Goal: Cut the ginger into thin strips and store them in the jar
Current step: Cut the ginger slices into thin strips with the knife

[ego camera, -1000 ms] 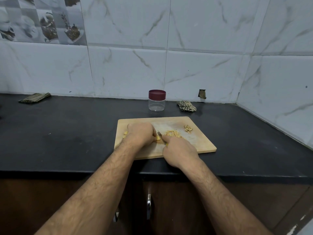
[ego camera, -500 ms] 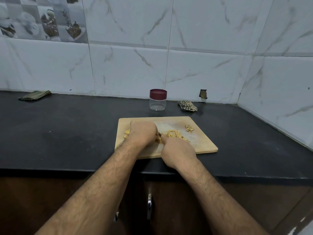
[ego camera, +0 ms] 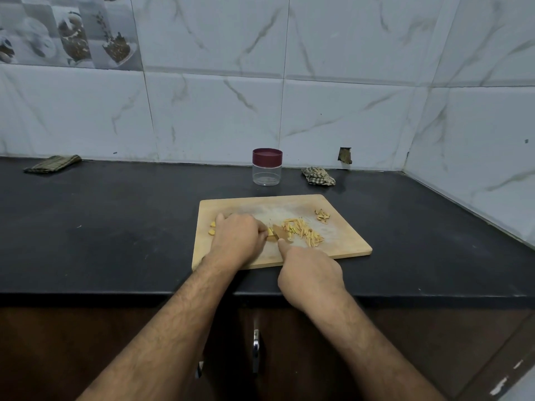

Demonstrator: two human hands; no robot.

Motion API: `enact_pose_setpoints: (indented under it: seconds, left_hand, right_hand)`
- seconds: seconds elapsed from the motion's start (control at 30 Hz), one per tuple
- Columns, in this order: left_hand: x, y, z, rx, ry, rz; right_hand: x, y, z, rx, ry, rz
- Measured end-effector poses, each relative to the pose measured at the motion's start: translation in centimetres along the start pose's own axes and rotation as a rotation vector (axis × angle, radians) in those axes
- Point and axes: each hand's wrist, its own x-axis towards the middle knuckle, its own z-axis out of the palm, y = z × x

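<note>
While your left hand pins the ginger chunk on the cutting board, your right hand grips the knife, blade right against it. Cut strips pile at 3 o'clock; lidded jar waits at 12.

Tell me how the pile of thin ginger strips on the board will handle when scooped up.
The pile of thin pale-yellow ginger strips lies loose and spread on the wooden cutting board, so it would probably scatter rather than lift as one. The strips look slender, so likely light and bendy. Freshly cut, they may cling to fingers.
</note>
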Motion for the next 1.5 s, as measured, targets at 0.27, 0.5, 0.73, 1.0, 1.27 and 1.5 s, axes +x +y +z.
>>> enact_pose_setpoints:
  seconds: [0.27, 0.5, 0.73, 1.0, 1.27, 1.5]
  left_hand:
    - [-0.2, -0.1, 0.0, -0.020, -0.002, -0.008]
    - [-0.3, -0.1, 0.0, -0.035, 0.008, -0.009]
    - [-0.3, -0.1, 0.0, -0.044, 0.011, -0.015]
    - [-0.3, 0.0, -0.2, -0.031, 0.008, -0.009]
    - [-0.1, -0.2, 0.1, -0.045, 0.001, -0.015]
    - [0.2, -0.4, 0.4, -0.077, -0.006, -0.038]
  right_hand:
    - [0.8, -0.1, -0.4, 0.072, 0.054, 0.010]
    - [0.8, -0.2, 0.0, 0.078, 0.058, -0.019]
    - [1.0, 0.2, -0.4, 0.083, 0.065, 0.023]
    - [1.9, -0.4, -0.5, 0.091, 0.045, -0.025]
    - [2.5, -0.8, -0.8, 0.012, 0.015, -0.027]
    - [2.2, -0.7, -0.7, -0.020, 0.007, -0.057]
